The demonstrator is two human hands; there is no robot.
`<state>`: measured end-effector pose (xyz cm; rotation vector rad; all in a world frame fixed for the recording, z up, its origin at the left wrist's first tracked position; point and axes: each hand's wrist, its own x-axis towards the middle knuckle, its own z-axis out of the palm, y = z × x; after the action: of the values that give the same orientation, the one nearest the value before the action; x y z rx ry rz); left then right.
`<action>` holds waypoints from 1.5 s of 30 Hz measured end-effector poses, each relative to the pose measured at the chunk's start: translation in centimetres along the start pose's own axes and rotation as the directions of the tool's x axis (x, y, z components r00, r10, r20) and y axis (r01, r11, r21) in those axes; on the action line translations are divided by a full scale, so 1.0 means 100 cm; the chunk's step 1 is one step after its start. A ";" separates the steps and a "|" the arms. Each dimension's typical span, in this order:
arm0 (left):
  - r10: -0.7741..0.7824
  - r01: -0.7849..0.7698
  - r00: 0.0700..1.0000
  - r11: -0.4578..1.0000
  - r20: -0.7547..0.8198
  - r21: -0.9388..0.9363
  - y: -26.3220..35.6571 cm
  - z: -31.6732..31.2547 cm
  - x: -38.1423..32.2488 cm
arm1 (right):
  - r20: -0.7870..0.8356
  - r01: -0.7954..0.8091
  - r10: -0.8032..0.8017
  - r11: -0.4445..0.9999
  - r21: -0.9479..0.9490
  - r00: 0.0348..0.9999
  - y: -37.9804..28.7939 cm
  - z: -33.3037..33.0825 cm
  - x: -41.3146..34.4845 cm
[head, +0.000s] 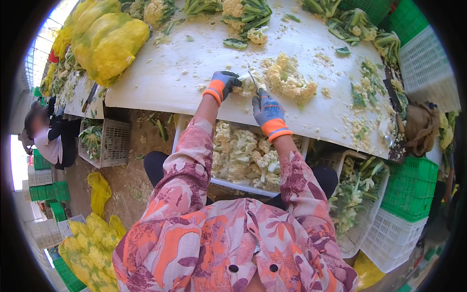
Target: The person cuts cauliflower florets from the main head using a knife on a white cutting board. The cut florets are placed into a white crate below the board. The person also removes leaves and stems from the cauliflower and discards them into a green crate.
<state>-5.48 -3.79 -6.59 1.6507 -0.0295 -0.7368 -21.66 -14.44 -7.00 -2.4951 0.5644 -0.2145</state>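
Note:
Both my hands wear grey and dark work gloves with orange cuffs above the white tabletop. My left hand grips a small cauliflower piece at its left side. My right hand is closed round the handle of a knife, whose narrow blade lies at the right side of that piece. Just right of the blade rests a larger, partly cut cauliflower head. Below the table edge, between my knees, a white crate holds many cut cauliflower florets.
Yellow net bags of cauliflower sit on the table's left. Untrimmed cauliflowers line the far side. A crate of leaves stands at my right, beside stacked green crates. Another person sits at far left near a leaf-filled crate.

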 end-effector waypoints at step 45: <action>0.182 -0.045 0.949 0.886 -0.256 0.462 -0.035 0.021 0.001 | 0.236 -0.257 0.297 0.949 -0.184 0.925 -0.029 0.009 0.008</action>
<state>-7.73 -4.81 -9.80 2.1734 -0.0933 -0.4008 -19.73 -12.13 -6.06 -2.4931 0.8376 0.2736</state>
